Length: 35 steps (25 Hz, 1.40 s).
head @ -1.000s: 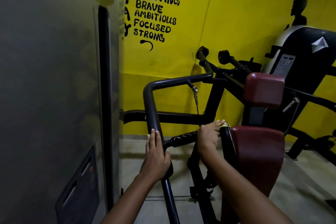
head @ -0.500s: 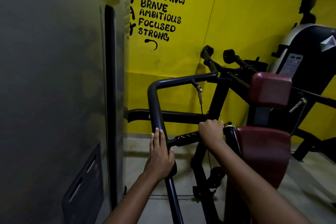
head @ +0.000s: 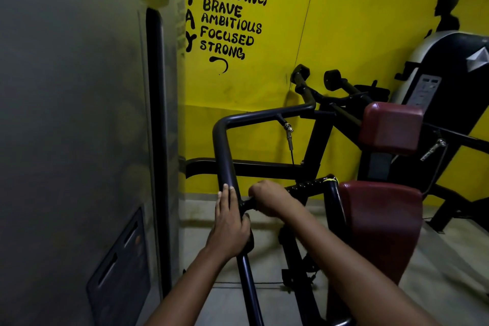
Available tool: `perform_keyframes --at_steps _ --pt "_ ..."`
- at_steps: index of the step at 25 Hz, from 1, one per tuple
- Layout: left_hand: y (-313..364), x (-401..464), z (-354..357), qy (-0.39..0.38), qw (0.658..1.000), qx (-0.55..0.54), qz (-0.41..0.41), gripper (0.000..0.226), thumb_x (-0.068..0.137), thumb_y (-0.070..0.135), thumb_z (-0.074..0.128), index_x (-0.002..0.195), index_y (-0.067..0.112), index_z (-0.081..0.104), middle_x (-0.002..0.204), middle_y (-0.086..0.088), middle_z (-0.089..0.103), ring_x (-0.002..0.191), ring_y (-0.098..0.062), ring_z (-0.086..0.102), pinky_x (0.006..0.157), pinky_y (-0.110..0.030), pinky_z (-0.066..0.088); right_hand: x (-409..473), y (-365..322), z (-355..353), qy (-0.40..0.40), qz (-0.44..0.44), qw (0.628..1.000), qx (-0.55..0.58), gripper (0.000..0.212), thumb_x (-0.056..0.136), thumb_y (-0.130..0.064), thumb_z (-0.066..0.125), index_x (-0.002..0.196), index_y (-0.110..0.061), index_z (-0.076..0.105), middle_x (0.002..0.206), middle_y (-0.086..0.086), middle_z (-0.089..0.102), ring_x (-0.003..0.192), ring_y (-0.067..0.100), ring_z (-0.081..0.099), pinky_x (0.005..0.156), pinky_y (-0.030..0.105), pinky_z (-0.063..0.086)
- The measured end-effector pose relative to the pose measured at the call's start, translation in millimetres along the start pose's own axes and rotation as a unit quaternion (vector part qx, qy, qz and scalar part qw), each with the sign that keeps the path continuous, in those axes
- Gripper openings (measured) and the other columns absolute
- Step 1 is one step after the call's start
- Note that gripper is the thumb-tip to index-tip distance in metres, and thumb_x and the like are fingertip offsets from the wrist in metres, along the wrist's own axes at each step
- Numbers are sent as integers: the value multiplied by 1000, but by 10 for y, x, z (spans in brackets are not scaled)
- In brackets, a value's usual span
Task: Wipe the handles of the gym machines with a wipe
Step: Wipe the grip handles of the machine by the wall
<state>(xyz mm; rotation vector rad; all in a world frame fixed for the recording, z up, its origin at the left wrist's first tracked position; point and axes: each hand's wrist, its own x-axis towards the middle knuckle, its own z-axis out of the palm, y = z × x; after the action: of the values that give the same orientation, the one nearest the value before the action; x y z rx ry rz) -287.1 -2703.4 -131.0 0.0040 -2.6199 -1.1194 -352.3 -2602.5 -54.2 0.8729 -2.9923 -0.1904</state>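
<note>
A black gym machine stands in front of me with a bent tubular frame bar (head: 225, 151) and a short ribbed handle (head: 307, 186) running crosswise. My left hand (head: 229, 222) is wrapped around the upright frame bar just below the handle's joint. My right hand (head: 267, 197) is closed around the left end of the ribbed handle, close to the left hand. No wipe shows; whatever is under my right palm is hidden.
A tall grey weight-stack cover (head: 79, 140) fills the left side. Dark red pads (head: 381, 222) (head: 391, 127) sit right of the handle. More black handles (head: 301, 74) and another machine (head: 449, 79) stand against the yellow lettered wall (head: 357, 21).
My right hand has slid leftward along the ribbed handle, from its right end near the red pad to its left end. The left hand stays on the frame bar.
</note>
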Motion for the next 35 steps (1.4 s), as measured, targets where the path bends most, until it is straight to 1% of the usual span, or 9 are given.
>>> perform_keyframes --at_steps 3,8,12,15,20,23,28,32,35 --pt "-31 2 10 3 1000 5 2 68 100 27 36 152 12 -6 158 -1 -20 147 -20 -13 117 -30 1 66 276 -267 -77 -16 996 32 29 91 -12 59 120 -9 62 117 10 65 109 22 60 92 30 49" --pt "-56 13 41 5 1000 3 5 68 100 27 36 152 14 -7 158 1 -21 146 -17 -15 117 -29 1 194 632 -395 -140 67 988 -16 11 96 -17 48 93 -10 57 83 3 53 71 15 51 61 25 40" --pt "-95 33 68 9 1000 14 2 68 100 27 38 152 15 -3 159 2 -17 147 -17 -10 118 -31 5 184 545 -312 -142 -24 986 80 25 94 -16 54 115 -8 65 108 6 66 92 17 61 73 26 45" --pt "-100 44 76 9 1000 21 -3 67 99 25 39 153 15 0 159 2 -15 147 -16 -10 118 -31 4 126 876 -501 -173 11 967 186 28 96 -19 51 113 -2 64 101 10 65 79 15 55 70 25 43" --pt "-15 32 33 -5 999 35 -28 69 99 23 39 152 15 -4 159 3 -17 147 -17 -9 117 -34 8 225 804 -286 -135 -43 986 83 26 94 -23 55 115 -10 64 112 11 65 95 20 60 74 29 45" --pt "62 46 31 -1 998 42 -42 68 98 18 38 152 12 -3 159 1 -15 147 -19 -7 118 -35 10 180 883 -443 -151 -71 976 141 27 91 -29 60 112 -13 68 108 7 69 78 11 58 64 17 46" --pt "34 81 49 29 999 25 -35 68 96 16 44 152 10 7 160 0 -4 147 -21 4 117 -36 15 241 1142 -370 -182 2 979 95 27 92 -28 58 113 -14 68 100 1 68 84 15 61 68 27 50" --pt "8 164 37 24 999 19 -39 68 96 18 45 152 11 6 160 -1 -6 147 -21 1 117 -35 12 144 1055 -406 -145 -48 979 136 25 91 -31 60 107 -14 70 85 0 68 71 14 60 60 24 47" --pt "-12 177 53 20 999 11 -41 69 96 17 44 152 12 4 160 -1 -8 147 -20 -1 118 -36 11 116 1235 -517 -166 -7 974 156 31 87 -29 64 108 -7 70 103 8 70 93 23 65 68 23 48"
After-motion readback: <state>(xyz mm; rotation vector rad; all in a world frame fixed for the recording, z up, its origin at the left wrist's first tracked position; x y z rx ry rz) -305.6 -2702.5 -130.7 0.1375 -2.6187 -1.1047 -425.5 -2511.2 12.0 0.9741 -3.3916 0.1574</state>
